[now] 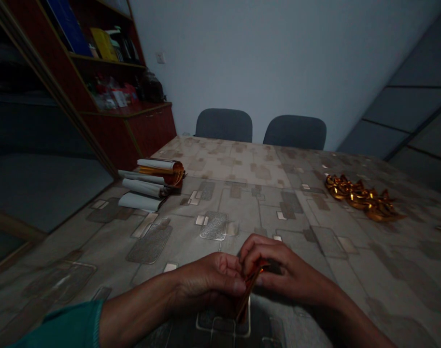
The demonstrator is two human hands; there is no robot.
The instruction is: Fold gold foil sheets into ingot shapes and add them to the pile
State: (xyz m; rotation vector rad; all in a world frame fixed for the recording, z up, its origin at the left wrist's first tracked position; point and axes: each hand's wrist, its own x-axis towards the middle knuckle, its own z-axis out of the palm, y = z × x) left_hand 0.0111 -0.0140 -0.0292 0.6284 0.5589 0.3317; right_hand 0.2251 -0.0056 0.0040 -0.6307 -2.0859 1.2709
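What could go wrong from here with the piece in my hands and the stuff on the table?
- The thin, shiny folded piece pinched between the left hand and right hand might crease or tear if squeezed too hard.
- The curled sheets lie close to the table's left edge, so a bump could send them off.
- The gold shaped pieces sit bunched together; a sweeping right arm might crush some.

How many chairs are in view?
2: a left chair and a right chair, side by side beyond the far edge of the table. Others may be hidden below it.
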